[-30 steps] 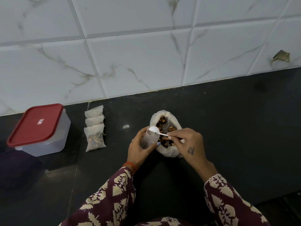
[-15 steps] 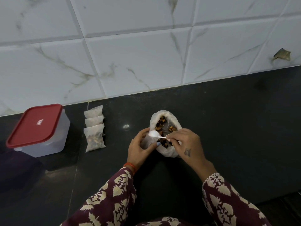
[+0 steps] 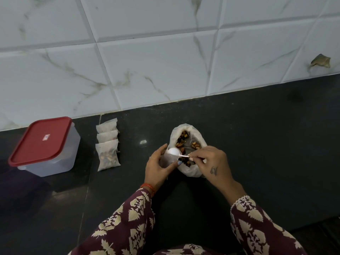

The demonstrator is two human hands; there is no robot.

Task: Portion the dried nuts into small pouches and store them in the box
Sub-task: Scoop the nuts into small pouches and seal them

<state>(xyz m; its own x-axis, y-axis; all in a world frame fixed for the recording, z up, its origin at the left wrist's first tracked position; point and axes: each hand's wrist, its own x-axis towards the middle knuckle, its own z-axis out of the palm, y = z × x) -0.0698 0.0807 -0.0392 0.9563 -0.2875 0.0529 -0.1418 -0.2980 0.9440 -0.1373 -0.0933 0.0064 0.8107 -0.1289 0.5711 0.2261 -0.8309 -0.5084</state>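
An open white bag of mixed dried nuts (image 3: 191, 139) stands on the black counter (image 3: 257, 144) in the middle. My left hand (image 3: 158, 168) grips a small clear pouch (image 3: 168, 159) beside the bag's left side. My right hand (image 3: 209, 161) pinches the handle of a white plastic spoon (image 3: 175, 152), whose bowl is turned over the pouch mouth. Three filled pouches (image 3: 108, 144) lie overlapping in a row to the left. Further left sits the clear box with its red lid (image 3: 41, 140) closed.
A white marble-tiled wall (image 3: 165, 61) rises behind the counter. A chipped spot (image 3: 320, 62) shows on the tile at the right. My patterned maroon sleeves fill the bottom of the view.
The spoon's bowl has dipped a little lower over the pouch in my left hand. Both hands stay in about the same place by the nut bag.
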